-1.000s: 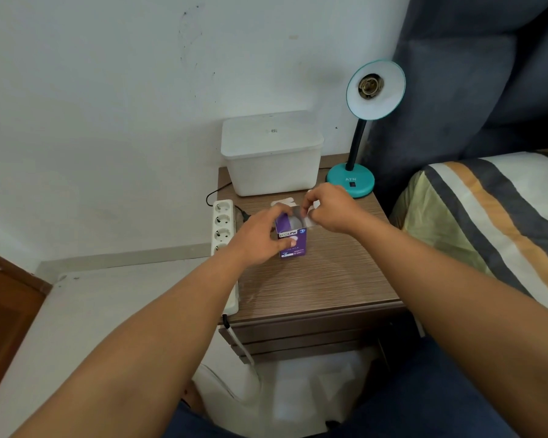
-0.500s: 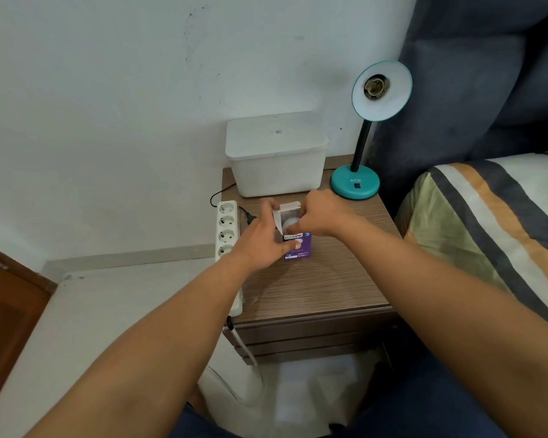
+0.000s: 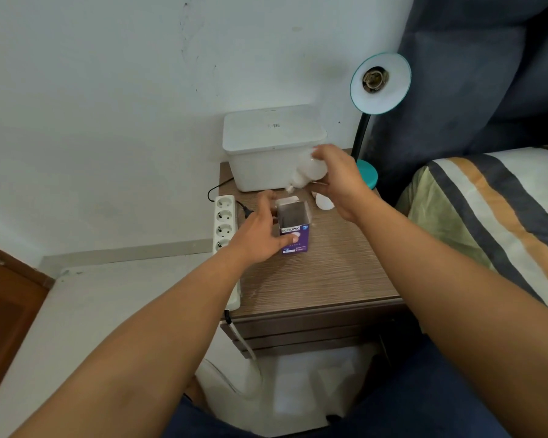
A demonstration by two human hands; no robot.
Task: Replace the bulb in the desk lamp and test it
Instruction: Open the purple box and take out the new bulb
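Observation:
A purple bulb box (image 3: 294, 232) stands upright and open on the wooden nightstand (image 3: 323, 273). My left hand (image 3: 260, 230) grips its left side. My right hand (image 3: 337, 180) holds a white bulb (image 3: 307, 173) in the air just above and behind the box, its screw base pointing down-left. The teal desk lamp (image 3: 379, 82) stands at the back right, its shade facing me with an empty socket. Another white bulb (image 3: 323, 202) lies on the nightstand under my right hand, partly hidden.
A white lidded bin (image 3: 266, 143) sits at the back of the nightstand. A white power strip (image 3: 224, 222) runs along the left edge with a black plug in it. A striped bed (image 3: 503, 216) is on the right, a dark curtain behind the lamp.
My right hand has pulled the white bulb up out of the box and lifted it toward the bin. The box now stands open and empty-looking, held by my left hand.

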